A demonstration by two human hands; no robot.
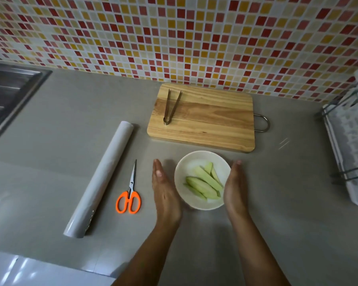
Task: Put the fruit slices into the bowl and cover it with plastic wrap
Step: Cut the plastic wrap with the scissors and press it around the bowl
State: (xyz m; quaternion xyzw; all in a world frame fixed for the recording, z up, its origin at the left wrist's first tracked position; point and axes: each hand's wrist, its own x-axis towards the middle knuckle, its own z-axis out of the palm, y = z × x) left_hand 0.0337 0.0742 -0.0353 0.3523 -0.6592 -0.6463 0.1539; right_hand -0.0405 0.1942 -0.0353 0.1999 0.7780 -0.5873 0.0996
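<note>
While green slices [203, 182] lie in the bowl [186, 168] on the bench [70, 120], the left hand [165, 190] and right hand [235, 188] flank it, fingers straight, gripping nothing. Wrap roll [100, 180] and scissors [130, 193] lie to the left.

Pretty dim overall, with a flat greyish cast and no hard shadows, just soft dark smudges on the tabletop [81, 100] next to the left hand [165, 195] and right hand [235, 190]. There are white glare patches down in the tabletop's bottom-left corner. The fisheye bends the tile wall [174, 34] rows pretty badly. The sink [8, 96] and rack [351, 141] out at the edges look smeared, while the cutting board [203, 118] grain in the middle is sharp.
</note>
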